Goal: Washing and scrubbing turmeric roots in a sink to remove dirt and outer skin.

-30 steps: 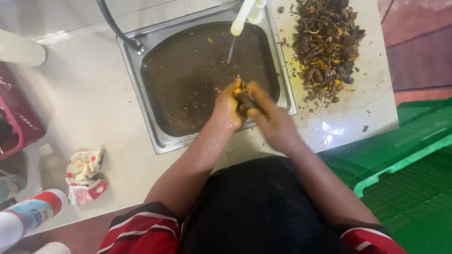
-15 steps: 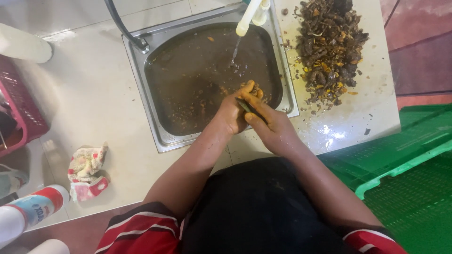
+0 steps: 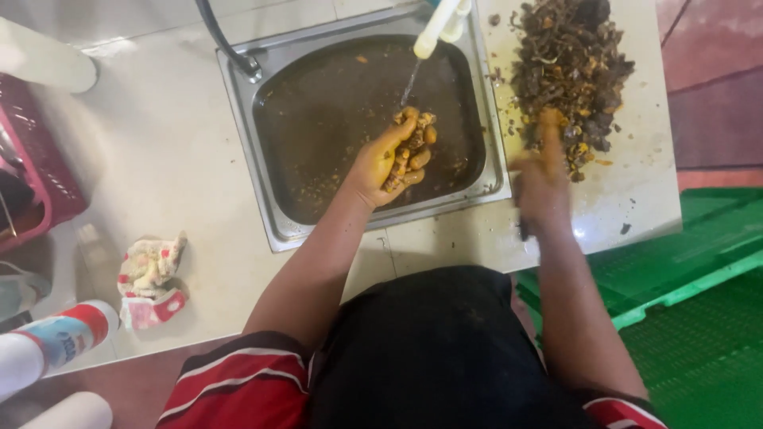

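Observation:
My left hand (image 3: pixel 384 163) holds a clump of knobbly yellow-brown roots (image 3: pixel 413 143) over the steel sink (image 3: pixel 246 135), under a thin stream of water from the white tap (image 3: pixel 435 28). The sink is full of murky brown water. My right hand (image 3: pixel 542 171) is blurred and reaches onto the counter, its fingers touching the near edge of a heap of dark muddy roots and peelings (image 3: pixel 568 67). I cannot tell whether it holds anything.
A crumpled cloth (image 3: pixel 151 278) lies on the white counter (image 3: pixel 159 159) to the left. A pink basket (image 3: pixel 36 171) stands at the far left, a spray bottle (image 3: pixel 56 338) at bottom left. Green plastic grating (image 3: pixel 699 302) is on the right.
Both hands were together at the sink's near edge. My left hand has lifted the roots under the tap stream, and my right hand has moved right to the heap.

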